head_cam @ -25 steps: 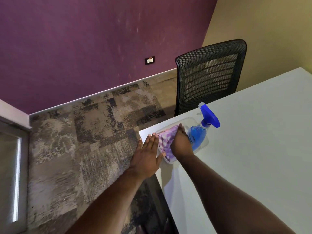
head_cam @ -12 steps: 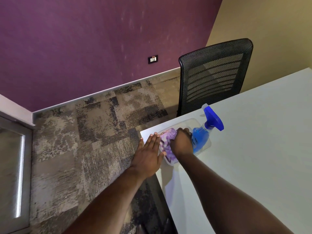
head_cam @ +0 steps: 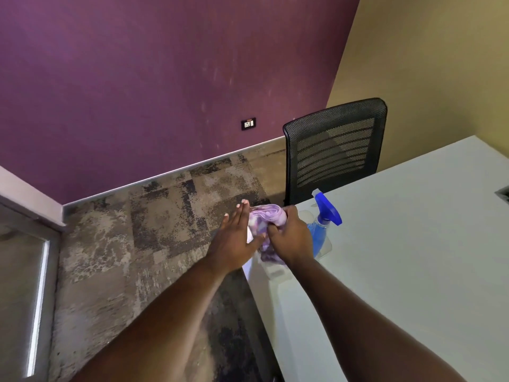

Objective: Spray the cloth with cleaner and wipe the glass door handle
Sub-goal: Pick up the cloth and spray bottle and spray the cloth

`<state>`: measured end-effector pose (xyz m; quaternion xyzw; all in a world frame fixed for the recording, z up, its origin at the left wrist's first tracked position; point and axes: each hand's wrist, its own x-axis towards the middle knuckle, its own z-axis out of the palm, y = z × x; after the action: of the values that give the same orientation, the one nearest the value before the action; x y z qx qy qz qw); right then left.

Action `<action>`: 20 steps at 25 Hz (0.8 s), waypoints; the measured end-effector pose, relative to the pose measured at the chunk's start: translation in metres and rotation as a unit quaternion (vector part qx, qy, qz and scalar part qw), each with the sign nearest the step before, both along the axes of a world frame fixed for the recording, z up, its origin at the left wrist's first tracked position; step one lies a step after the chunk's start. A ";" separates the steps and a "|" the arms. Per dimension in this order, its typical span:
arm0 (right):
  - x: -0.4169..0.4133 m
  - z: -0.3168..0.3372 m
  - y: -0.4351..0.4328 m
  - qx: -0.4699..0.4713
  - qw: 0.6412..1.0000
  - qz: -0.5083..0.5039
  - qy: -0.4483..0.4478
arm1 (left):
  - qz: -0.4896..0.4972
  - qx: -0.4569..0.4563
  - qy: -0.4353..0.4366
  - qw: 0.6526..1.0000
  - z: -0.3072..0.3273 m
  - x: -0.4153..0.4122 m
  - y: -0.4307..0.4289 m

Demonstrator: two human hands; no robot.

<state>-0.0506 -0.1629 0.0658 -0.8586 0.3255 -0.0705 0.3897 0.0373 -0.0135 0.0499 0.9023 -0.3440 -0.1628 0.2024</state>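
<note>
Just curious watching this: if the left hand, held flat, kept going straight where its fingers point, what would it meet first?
Probably nothing close: the left hand points past the cloth beside it, over the carpet toward the purple wall. Depth is uncertain.

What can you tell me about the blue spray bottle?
The spray bottle has a bright blue trigger head with a pale nozzle tip and a clear body holding blue liquid. It looks like plastic. It sits tilted in a clear tray near the corner of the white table. The right hand covers its lower part; neither hand holds it.
</note>
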 end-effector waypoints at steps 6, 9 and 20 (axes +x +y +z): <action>0.016 0.084 -0.006 0.100 0.969 -0.011 -0.225 | 0.199 -0.374 0.283 0.860 0.090 0.010 -0.002; 0.024 0.138 -0.007 0.139 0.950 0.018 -0.280 | 0.212 -0.445 0.372 0.787 0.138 0.016 -0.004; 0.022 0.265 0.010 0.194 0.915 0.145 -0.324 | 0.180 -0.610 0.290 0.715 0.307 0.028 0.000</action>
<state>-0.0284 -0.1528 0.3311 -0.7339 0.0607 -0.2229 0.6388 0.0656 -0.0138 0.3566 0.5367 -0.1248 -0.1317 0.8240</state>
